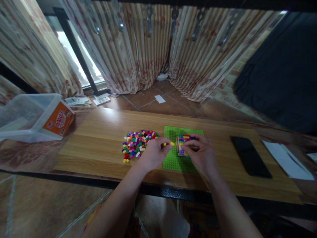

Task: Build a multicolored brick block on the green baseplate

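Observation:
A green studded baseplate (170,162) lies on the wooden table, bearing a low block of many-coloured toy bricks (181,152). My left hand (155,153) pinches a yellow toy brick (171,143) over the baseplate's left part, a short way from the built block. Over the block's right side, my right hand (201,153) has its thumb and fingers closed at the top bricks; a small yellow brick (181,144) shows at its fingertips. Part of the block is hidden behind this hand. Left of the baseplate spreads a pile of loose bricks (133,140), partly covered by my left hand.
On the table's right lies a black phone-like slab (250,157), with white paper (287,160) beyond it. A clear plastic bin (32,122) with an orange label stands at the left. Striped curtains (148,49) hang behind the table (99,142).

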Tool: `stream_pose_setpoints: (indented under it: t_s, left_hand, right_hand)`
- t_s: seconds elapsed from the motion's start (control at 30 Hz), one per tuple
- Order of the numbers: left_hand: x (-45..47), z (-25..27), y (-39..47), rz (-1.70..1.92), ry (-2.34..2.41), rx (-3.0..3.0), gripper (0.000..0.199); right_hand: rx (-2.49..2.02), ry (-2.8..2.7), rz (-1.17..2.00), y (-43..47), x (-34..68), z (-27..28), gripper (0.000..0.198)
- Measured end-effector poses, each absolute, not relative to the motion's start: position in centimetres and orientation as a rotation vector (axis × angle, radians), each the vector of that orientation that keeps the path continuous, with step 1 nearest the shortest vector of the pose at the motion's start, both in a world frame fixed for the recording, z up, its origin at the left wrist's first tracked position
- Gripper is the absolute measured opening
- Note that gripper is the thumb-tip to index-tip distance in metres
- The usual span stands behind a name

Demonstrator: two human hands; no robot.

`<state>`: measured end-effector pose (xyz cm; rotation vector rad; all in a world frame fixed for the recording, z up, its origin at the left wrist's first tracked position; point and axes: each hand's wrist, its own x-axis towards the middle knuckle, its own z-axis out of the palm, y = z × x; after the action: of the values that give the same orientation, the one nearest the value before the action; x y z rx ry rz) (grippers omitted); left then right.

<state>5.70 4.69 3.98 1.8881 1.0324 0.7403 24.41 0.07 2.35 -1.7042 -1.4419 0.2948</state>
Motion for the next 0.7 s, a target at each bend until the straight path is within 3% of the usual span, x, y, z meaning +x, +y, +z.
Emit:
stream_pose_setpoints:
  t_s: [0.7]
  left_hand:
    - [6.9,4.0,4.2,0.791,0.885,1.715,0.014]
  right_hand:
    - [-1.478,-1.606,0.343,-0.7,22.8,4.6,0.014]
